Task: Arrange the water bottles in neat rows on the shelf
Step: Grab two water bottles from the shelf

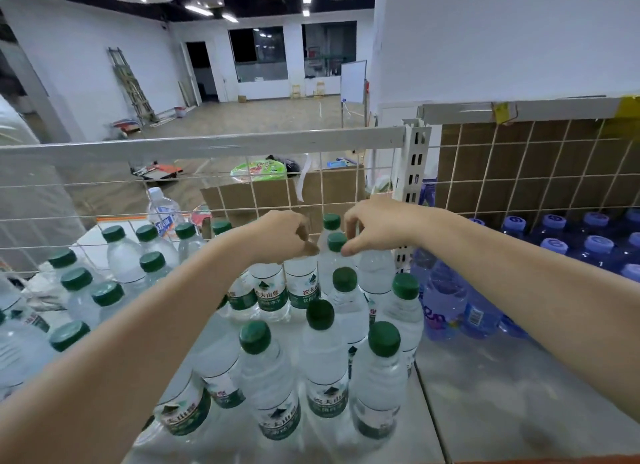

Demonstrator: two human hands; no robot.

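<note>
White shelf (485,394) backed by wire mesh (242,186), crowded with green-capped water bottles (325,356).
Both hands at rear bottle (336,255) against mesh: left hand (287,235) and right hand (377,221) with curled, pinching grip beside its cap; contact unclear.

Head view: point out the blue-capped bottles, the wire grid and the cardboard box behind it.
Blue-capped bottles (596,245): head view, on the cap of one at the right.
Wire grid (104,183): head view, on a horizontal wire at the left.
Cardboard box (270,195): head view, on its brown front face.
</note>
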